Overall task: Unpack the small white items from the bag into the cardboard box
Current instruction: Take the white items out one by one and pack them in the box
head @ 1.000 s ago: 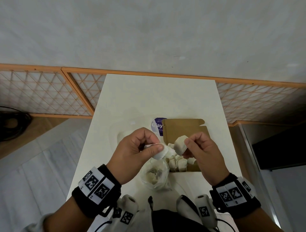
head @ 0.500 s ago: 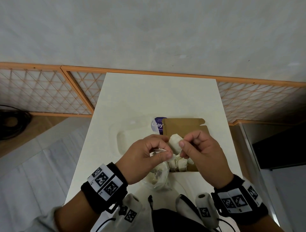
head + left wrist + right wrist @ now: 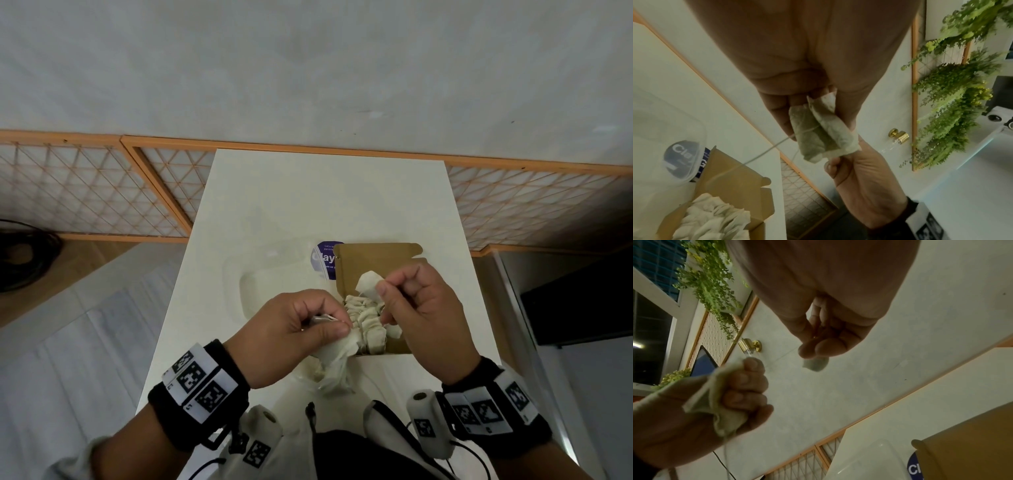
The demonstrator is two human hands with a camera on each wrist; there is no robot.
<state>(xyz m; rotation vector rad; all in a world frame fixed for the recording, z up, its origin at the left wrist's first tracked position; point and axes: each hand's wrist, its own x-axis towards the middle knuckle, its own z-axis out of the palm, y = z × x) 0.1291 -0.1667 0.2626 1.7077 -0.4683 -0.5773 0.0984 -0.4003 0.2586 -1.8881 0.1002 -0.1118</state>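
The left hand [image 3: 291, 334] is pinching tea bags [image 3: 818, 129]; the right hand [image 3: 416, 308], at 2 o'clock, is pinching one white tea bag [image 3: 368, 284] over the box [image 3: 376, 260].

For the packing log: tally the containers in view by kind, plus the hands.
Cardboard box: 1
Clear plastic bag: 1
Clear plastic tub: 1
Hands (left hand, right hand), both holding white sachets: 2
Total: 5

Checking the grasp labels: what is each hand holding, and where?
Left hand pinches a tea bag at its top; right hand pinches another tea bag by its edge.
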